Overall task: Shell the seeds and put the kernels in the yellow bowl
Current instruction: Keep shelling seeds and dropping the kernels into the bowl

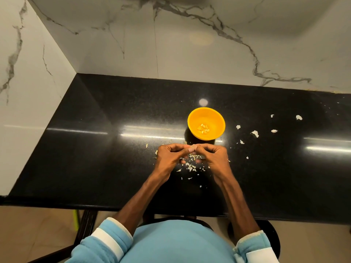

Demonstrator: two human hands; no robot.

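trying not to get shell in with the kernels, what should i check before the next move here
1. yellow bowl upright, just beyond the hands: ok
2. kernels lie together at the bowl's bottom: ok
3. left hand and right hand meet at the fingers, curled as if pinching: ok
4. seed between them, and whether its shell has split: cannot tell, hidden by the fingers
5. way from the hands to the bowl unblocked: ok
6. shell bits lie on the black counter under the hands, outside the bowl: ok
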